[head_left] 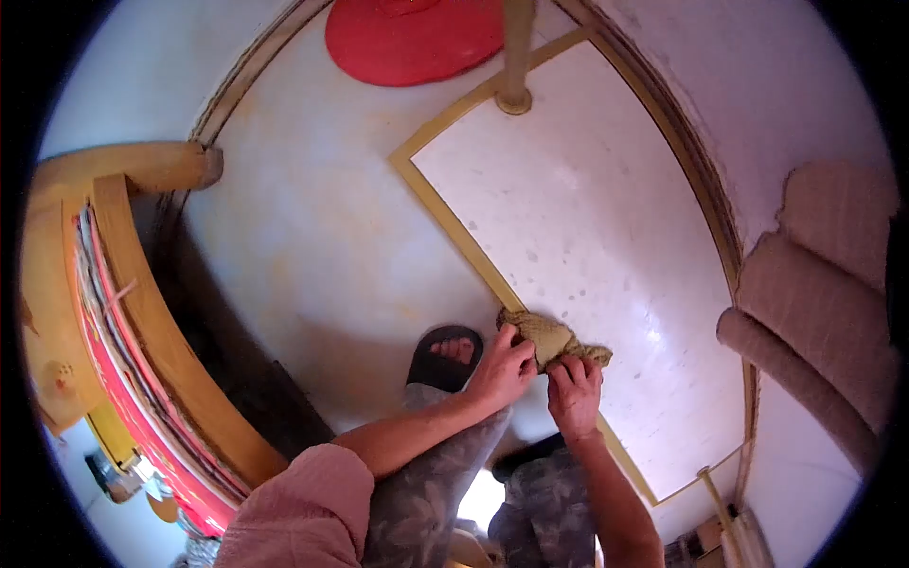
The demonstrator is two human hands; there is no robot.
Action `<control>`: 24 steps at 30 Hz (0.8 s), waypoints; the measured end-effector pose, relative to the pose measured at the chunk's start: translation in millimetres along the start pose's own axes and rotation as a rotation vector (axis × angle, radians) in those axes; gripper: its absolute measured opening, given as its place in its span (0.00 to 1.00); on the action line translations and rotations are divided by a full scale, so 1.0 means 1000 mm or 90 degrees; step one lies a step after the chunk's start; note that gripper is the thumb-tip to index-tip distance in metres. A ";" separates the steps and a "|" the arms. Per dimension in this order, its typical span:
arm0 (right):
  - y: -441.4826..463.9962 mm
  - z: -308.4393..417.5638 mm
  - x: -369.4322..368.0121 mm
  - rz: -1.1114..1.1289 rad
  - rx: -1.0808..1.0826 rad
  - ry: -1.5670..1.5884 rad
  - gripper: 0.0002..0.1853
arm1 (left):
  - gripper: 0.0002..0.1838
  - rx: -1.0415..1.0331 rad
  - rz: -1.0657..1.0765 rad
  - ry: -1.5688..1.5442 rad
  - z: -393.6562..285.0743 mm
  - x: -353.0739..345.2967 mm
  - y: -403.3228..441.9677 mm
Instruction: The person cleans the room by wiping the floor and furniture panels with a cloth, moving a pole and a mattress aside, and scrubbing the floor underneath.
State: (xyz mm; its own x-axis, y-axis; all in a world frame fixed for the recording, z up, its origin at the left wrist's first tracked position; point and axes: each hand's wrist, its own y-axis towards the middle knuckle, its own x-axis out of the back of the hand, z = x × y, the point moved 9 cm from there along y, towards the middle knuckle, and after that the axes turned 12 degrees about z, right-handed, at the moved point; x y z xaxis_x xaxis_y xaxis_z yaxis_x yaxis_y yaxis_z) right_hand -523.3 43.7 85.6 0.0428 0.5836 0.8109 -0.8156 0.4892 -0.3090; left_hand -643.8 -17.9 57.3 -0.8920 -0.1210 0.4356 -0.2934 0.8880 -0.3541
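Observation:
An olive-brown cloth (544,336) lies bunched across the yellow edge of a white panel (606,208), which has small dark spots on it. My left hand (507,367) grips the cloth's left part with curled fingers. Close beside it, my right hand (575,388) holds the lower right part of the cloth, fingers pressed on it. The parts of the panel under the cloth and hands are hidden.
A red round object (414,43) is at the top, near a pole (516,57) standing at the panel. A wooden bed frame (142,312) with layered bedding is at left. Brown cushioning (814,284) is at right. My sandaled foot (447,358) rests on the floor (312,237).

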 end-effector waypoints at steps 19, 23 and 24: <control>0.306 0.105 0.053 -0.026 0.079 -0.108 0.29 | 0.22 0.048 -0.203 0.125 0.055 0.269 0.210; 0.296 0.120 0.040 -0.024 0.094 -0.183 0.29 | 0.23 0.076 -0.218 0.182 0.078 0.269 0.189; 0.292 0.125 0.030 -0.052 0.143 -0.190 0.28 | 0.22 0.083 -0.238 0.207 0.082 0.273 0.173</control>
State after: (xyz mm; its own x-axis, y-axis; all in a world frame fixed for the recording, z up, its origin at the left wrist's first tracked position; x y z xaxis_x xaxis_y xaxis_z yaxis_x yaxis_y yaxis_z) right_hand -832.6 123.1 81.6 -0.0302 0.3172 0.9479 -0.9243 0.3521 -0.1473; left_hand -966.7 66.2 47.1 -0.5710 -0.2573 0.7796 -0.6310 0.7450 -0.2164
